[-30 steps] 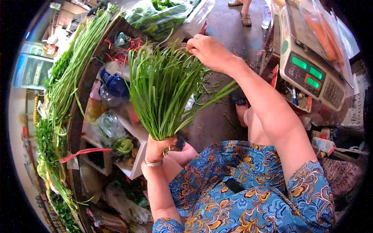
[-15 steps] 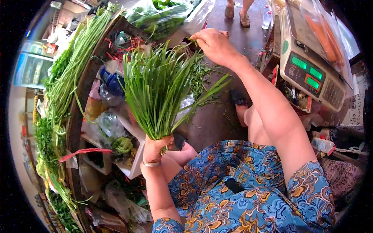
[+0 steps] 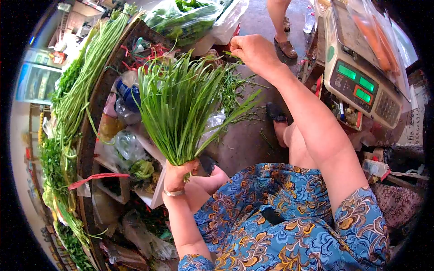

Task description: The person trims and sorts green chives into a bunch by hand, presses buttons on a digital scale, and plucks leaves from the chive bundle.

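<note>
My left hand (image 3: 181,174) is wrapped around the lower ends of a bunch of garlic chives (image 3: 181,108). The long flat green leaves stand up and fan out above the fist, with a few stray leaves leaning out to the right. Beyond the upper right of the bunch, my right hand (image 3: 255,52) is raised with its fingers pinched together. A small bit of green leaf (image 3: 233,55) shows at its fingertips, partly hidden by the hand. On the floor below lies a heap of loose green trimmings (image 3: 237,90).
Long green beans (image 3: 101,67) and leafy greens lie along the curved counter at left. A bag of greens (image 3: 185,20) sits at the top. A digital scale (image 3: 361,86) with bagged carrots (image 3: 377,43) stands at right. Another person's foot (image 3: 285,47) is on the floor ahead.
My right hand has shifted slightly right, away from the chive tips. The chive bunch and left hand have moved a little left. The other person's legs have come closer.
</note>
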{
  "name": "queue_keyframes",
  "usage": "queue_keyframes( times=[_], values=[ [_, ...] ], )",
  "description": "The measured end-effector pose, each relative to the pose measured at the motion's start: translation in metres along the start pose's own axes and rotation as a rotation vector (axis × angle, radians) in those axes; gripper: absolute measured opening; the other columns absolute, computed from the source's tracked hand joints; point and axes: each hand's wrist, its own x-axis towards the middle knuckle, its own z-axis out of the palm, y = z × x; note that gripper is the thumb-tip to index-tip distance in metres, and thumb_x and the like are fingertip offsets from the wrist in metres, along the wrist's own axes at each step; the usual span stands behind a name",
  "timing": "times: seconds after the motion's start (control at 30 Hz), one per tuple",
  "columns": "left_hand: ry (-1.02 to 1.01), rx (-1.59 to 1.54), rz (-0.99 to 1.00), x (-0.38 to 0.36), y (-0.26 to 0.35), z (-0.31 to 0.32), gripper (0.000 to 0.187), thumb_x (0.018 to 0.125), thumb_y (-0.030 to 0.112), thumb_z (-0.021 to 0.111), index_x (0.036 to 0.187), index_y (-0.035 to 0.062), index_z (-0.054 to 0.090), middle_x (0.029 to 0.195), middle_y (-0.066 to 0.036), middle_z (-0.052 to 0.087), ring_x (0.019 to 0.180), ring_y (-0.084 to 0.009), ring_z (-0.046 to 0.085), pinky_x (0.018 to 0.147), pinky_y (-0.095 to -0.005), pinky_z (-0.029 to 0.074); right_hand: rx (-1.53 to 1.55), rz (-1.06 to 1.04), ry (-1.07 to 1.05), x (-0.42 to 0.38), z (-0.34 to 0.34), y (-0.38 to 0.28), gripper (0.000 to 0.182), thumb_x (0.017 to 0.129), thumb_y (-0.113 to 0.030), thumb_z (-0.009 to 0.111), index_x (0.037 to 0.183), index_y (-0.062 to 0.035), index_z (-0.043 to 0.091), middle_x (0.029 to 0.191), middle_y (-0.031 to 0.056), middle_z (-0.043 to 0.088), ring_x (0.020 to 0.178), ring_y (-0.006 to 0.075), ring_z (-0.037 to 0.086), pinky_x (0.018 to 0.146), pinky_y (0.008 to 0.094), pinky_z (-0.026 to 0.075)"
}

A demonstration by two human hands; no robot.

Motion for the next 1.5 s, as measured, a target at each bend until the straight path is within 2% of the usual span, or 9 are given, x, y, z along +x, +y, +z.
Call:
queue_keyframes(
  times=[0.17, 0.37, 0.43, 0.67, 0.73, 0.87, 1.03, 1.3, 1.5],
  values=[
    [-0.019, -0.056, -0.043, -0.002, -0.003, -0.009, 0.038, 0.065, 0.008, 0.076, 0.098, -0.0022, 0.062, 0.076, -0.009, 0.064, 0.06, -0.0175, 0.059, 0.052, -0.029, 0.048, -0.105, 0.01, -0.086, -0.002, -0.004, -0.005, 0.01, 0.08, -0.02, 0.061, 0.084, -0.0143, 0.068, 0.08, 0.0093, 0.069, 0.082, 0.0302, 0.066, 0.082, 0.0481, 0.043],
    [-0.013, -0.067, -0.024, -0.001, -0.011, -0.017, 0.034, 0.066, 0.01, 0.075, 0.096, -0.0014, 0.063, 0.075, -0.008, 0.063, 0.061, -0.0173, 0.058, 0.052, -0.0293, 0.047, -0.204, -0.32, 0.261, -0.005, 0.022, 0.008, 0.011, 0.083, -0.02, 0.064, 0.091, -0.0156, 0.069, 0.089, 0.0029, 0.068, 0.093, 0.0217, 0.062, 0.087, 0.0382, 0.034],
    [0.017, -0.078, 0.013, -0.004, -0.002, -0.006, 0.029, 0.066, 0.013, 0.071, 0.089, -0.0003, 0.059, 0.067, -0.009, 0.058, 0.054, -0.0194, 0.055, 0.047, -0.0295, 0.043, -0.144, -0.14, -0.054, -0.004, 0.012, 0.0, 0.012, 0.085, -0.02, 0.063, 0.094, -0.0154, 0.069, 0.093, 0.0039, 0.068, 0.094, 0.0229, 0.061, 0.089, 0.038, 0.033],
    [0.003, -0.031, -0.026, 0.0, -0.005, -0.012, 0.036, 0.068, 0.015, 0.072, 0.097, -0.0005, 0.058, 0.069, -0.008, 0.059, 0.056, -0.0191, 0.056, 0.046, -0.0294, 0.044, -0.143, -0.127, -0.041, -0.001, -0.001, -0.018, 0.021, 0.079, -0.023, 0.065, 0.098, -0.0179, 0.071, 0.095, 0.0052, 0.069, 0.093, 0.0255, 0.064, 0.084, 0.0442, 0.039],
    [-0.001, -0.059, -0.033, 0.0, -0.004, -0.009, 0.04, 0.068, 0.015, 0.073, 0.101, -0.001, 0.057, 0.071, -0.009, 0.059, 0.056, -0.0195, 0.056, 0.046, -0.0295, 0.044, 0.222, -0.364, 0.214, 0.002, 0.007, -0.025, 0.022, 0.079, -0.02, 0.066, 0.099, -0.0135, 0.07, 0.093, 0.0069, 0.067, 0.091, 0.028, 0.063, 0.086, 0.0428, 0.044],
    [-0.019, -0.154, -0.047, -0.001, 0.001, -0.006, 0.034, 0.067, 0.01, 0.077, 0.095, -0.001, 0.062, 0.072, -0.008, 0.062, 0.055, -0.0174, 0.057, 0.049, -0.0281, 0.046, 0.28, -0.488, 0.079, -0.007, 0.007, -0.04, 0.021, 0.082, -0.019, 0.065, 0.102, -0.0151, 0.07, 0.098, 0.0077, 0.066, 0.095, 0.0285, 0.06, 0.088, 0.0412, 0.046],
    [-0.039, -0.129, -0.038, 0.001, 0.001, -0.006, 0.035, 0.066, 0.009, 0.077, 0.096, -0.0017, 0.062, 0.071, -0.008, 0.062, 0.055, -0.0175, 0.058, 0.049, -0.0282, 0.047, 0.171, -0.482, -0.085, -0.013, 0.015, -0.037, 0.012, 0.085, -0.021, 0.063, 0.088, -0.0109, 0.067, 0.091, 0.0085, 0.06, 0.096, 0.0305, 0.059, 0.082, 0.0436, 0.047],
    [-0.004, -0.052, -0.005, 0.001, -0.001, -0.006, 0.036, 0.068, 0.015, 0.074, 0.096, -0.0015, 0.059, 0.071, -0.009, 0.061, 0.057, -0.0197, 0.058, 0.047, -0.03, 0.046, 0.222, -0.354, -0.188, -0.011, 0.013, -0.029, 0.014, 0.088, -0.02, 0.057, 0.092, -0.008, 0.063, 0.092, 0.0126, 0.061, 0.09, 0.0344, 0.061, 0.078, 0.0443, 0.048],
    [-0.003, -0.078, -0.028, 0.002, 0.001, -0.006, 0.031, 0.069, 0.011, 0.073, 0.095, -0.0014, 0.061, 0.072, -0.008, 0.062, 0.057, -0.0184, 0.058, 0.049, -0.0292, 0.047, 0.221, -0.311, -0.088, -0.01, 0.019, -0.039, 0.011, 0.087, -0.01, 0.057, 0.093, -0.0008, 0.058, 0.085, 0.0155, 0.061, 0.082, 0.034, 0.061, 0.073, 0.04, 0.048]
  ],
)
